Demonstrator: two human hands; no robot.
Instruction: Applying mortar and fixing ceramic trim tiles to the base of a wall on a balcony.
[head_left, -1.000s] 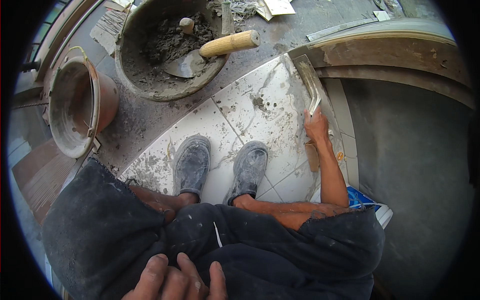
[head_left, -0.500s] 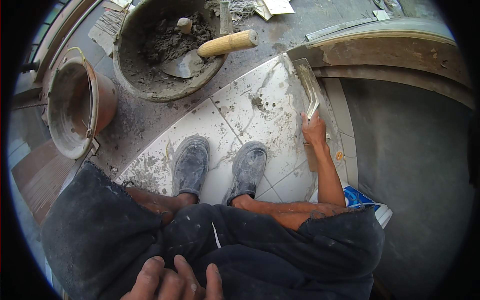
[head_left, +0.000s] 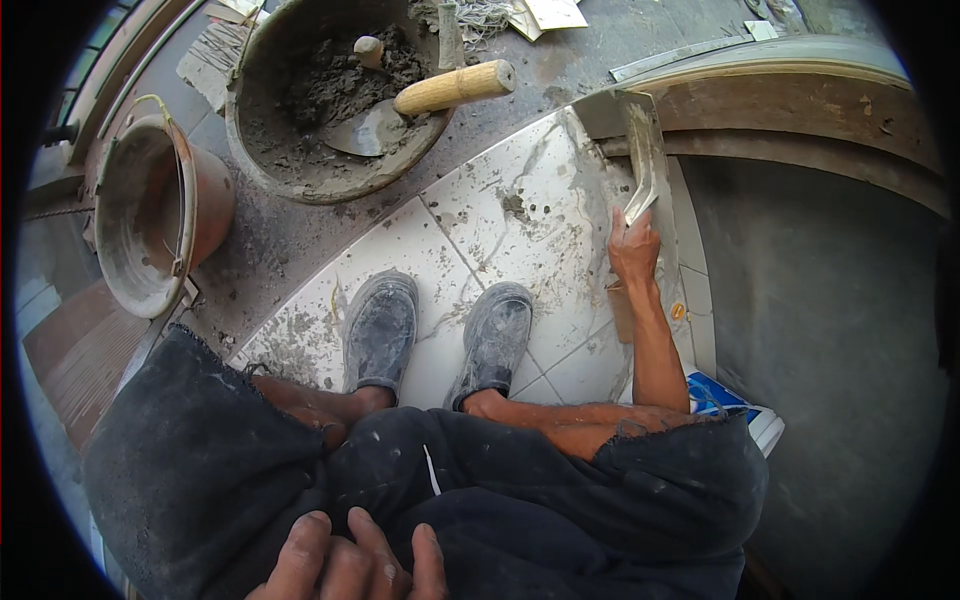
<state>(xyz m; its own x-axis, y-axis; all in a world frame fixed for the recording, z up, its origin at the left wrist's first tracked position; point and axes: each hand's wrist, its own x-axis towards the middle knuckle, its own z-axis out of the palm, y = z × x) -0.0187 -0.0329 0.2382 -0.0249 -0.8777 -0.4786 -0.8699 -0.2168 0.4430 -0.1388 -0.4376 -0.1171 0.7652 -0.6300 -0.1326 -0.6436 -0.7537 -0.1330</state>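
Note:
My right hand grips a metal trowel with a long, mortar-smeared blade and a bent shank, low along the right edge of white tiles spattered with grey mortar. A brown piece shows beneath that hand. My left hand is at the lower edge over my dark shorts, fingers apart and slightly bent. At the top, a round basin holds grey mortar and a trowel with a wooden handle. My two dusty dark shoes stand on the tiles.
An orange-brown bucket with a handle stands at the left. A curved brown ledge borders the tiles at the upper right, above a grey lower surface. A blue and white container is beside my right leg. Tile scraps lie at the top.
The trowel in my right hand has shifted slightly: its blade end now lies farther up and to the right, over the brown ledge. My left hand has barely moved.

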